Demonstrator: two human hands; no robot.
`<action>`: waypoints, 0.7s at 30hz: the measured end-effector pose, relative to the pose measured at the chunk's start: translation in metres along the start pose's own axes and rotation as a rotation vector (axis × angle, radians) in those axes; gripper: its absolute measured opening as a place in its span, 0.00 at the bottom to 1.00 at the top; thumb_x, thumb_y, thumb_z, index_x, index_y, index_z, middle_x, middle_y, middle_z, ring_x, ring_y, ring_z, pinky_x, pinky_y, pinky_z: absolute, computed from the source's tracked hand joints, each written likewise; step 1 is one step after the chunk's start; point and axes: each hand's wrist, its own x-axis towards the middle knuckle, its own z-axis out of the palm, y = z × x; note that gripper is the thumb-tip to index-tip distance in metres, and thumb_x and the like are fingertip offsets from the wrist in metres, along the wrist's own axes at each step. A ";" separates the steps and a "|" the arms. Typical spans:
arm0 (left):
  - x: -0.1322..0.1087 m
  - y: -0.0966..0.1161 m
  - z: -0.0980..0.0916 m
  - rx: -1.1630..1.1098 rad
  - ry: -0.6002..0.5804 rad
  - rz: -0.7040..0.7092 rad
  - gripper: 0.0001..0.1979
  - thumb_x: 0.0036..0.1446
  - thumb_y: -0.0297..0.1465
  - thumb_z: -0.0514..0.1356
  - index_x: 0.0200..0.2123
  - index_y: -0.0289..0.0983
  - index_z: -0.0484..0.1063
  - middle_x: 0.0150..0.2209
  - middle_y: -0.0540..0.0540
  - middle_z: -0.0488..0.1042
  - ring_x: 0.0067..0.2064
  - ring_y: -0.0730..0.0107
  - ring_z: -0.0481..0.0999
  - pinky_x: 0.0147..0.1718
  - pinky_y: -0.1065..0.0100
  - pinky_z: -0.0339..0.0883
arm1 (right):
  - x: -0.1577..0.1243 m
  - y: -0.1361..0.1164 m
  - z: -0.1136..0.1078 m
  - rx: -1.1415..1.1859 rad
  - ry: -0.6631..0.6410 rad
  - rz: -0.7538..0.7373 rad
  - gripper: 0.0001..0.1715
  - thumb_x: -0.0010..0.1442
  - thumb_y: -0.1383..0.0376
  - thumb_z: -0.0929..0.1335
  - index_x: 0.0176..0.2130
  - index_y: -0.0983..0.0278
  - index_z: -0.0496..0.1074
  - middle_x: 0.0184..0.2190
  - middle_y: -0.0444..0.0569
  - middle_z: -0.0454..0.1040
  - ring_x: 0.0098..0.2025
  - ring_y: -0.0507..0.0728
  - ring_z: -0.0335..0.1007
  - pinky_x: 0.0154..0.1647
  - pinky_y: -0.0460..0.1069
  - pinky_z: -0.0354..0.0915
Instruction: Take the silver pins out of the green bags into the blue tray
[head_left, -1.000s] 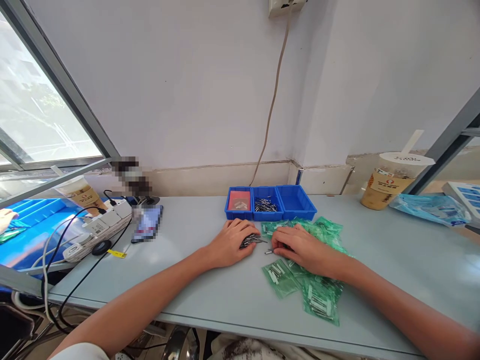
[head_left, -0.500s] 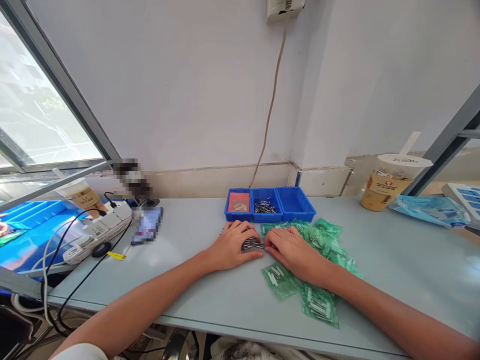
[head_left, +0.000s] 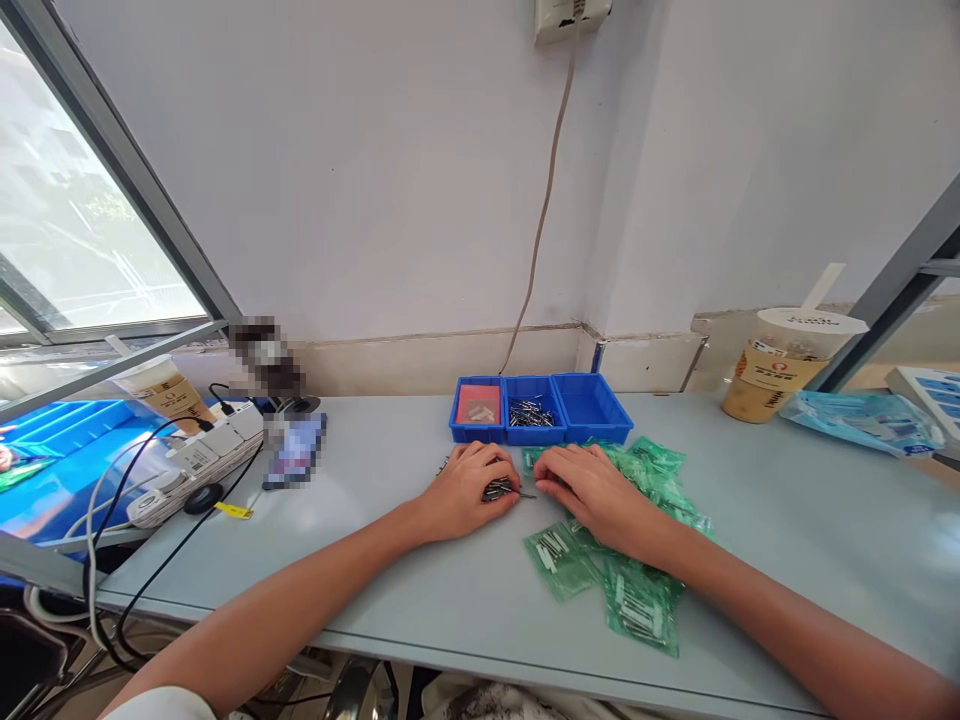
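Observation:
My left hand [head_left: 471, 490] rests on the table, its fingers curled around a heap of small metal pieces [head_left: 496, 489] that look like screws. A single thin piece pokes out of the heap towards the right hand. Just across from it, my right hand [head_left: 589, 492] has bent fingers drawn together; the fingertips are partly hidden, and I cannot make out what is in them. Under and beside that hand lie green plastic bags [head_left: 641, 605], some with similar metal pieces inside. Another green bag [head_left: 562, 562] lies in front of the right hand.
Behind the hands stand three joined blue bins [head_left: 592, 405]; the middle one holds loose metal pieces [head_left: 531, 412], the left one a reddish packet [head_left: 478, 404]. A drink cup [head_left: 780, 370] is at right. A phone [head_left: 295, 450], power strip [head_left: 199, 460] and cables are at left.
My right hand has drawn slightly back to the right, opening a small gap from the left hand. The left hand stays curled by the heap.

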 end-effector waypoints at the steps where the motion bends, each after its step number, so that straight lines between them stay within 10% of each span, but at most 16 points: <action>1: 0.000 -0.001 0.000 0.002 0.004 -0.001 0.05 0.69 0.35 0.61 0.45 0.43 0.75 0.50 0.48 0.75 0.50 0.62 0.71 0.54 0.58 0.60 | 0.000 0.002 -0.001 0.007 0.016 0.022 0.12 0.77 0.63 0.58 0.42 0.58 0.68 0.38 0.46 0.77 0.41 0.60 0.70 0.44 0.55 0.58; 21: -0.002 -0.005 -0.003 0.077 0.011 0.021 0.19 0.60 0.21 0.56 0.52 0.43 0.71 0.51 0.47 0.74 0.50 0.59 0.70 0.52 0.58 0.61 | 0.003 0.003 -0.001 0.437 0.160 0.203 0.08 0.71 0.59 0.63 0.39 0.58 0.68 0.37 0.45 0.73 0.36 0.56 0.68 0.36 0.50 0.65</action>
